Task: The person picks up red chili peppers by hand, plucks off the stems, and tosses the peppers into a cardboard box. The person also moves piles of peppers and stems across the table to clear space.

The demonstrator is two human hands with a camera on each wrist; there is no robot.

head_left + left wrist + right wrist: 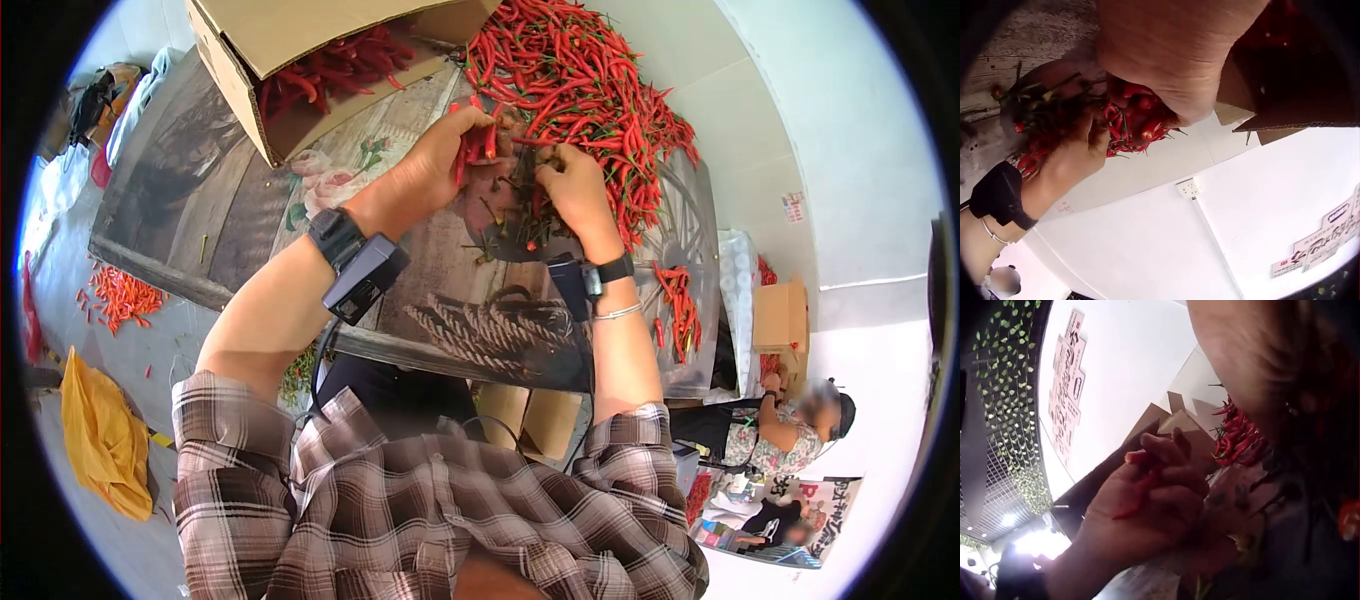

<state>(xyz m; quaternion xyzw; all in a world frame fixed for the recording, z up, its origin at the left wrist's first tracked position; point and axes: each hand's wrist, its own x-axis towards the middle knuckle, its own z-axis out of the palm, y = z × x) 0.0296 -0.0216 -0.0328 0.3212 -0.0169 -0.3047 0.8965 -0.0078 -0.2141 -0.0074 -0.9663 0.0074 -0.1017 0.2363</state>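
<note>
My left hand [425, 170] curls round several red chili peppers [489, 142], their cut ends showing past the fingers. In the right wrist view, red chilies [1138, 490] lie across its palm and between its fingers. Close beside it, my right hand [582, 195] has thumb and fingers pinched together at the end of a red chili; the fingertips partly hide its stem end. Beneath both hands lie loose green chili stems [487, 243]. A large heap of red chilies with green stems [590, 90] spreads just beyond the right hand.
An open cardboard box [330, 25] with red chilies stands at the table's far left. A small chili pile [680, 305] sits at the right. Chilies [122, 298] and a yellow bag [105, 435] lie on the floor, left. Another person [795, 430] works beside a box at right.
</note>
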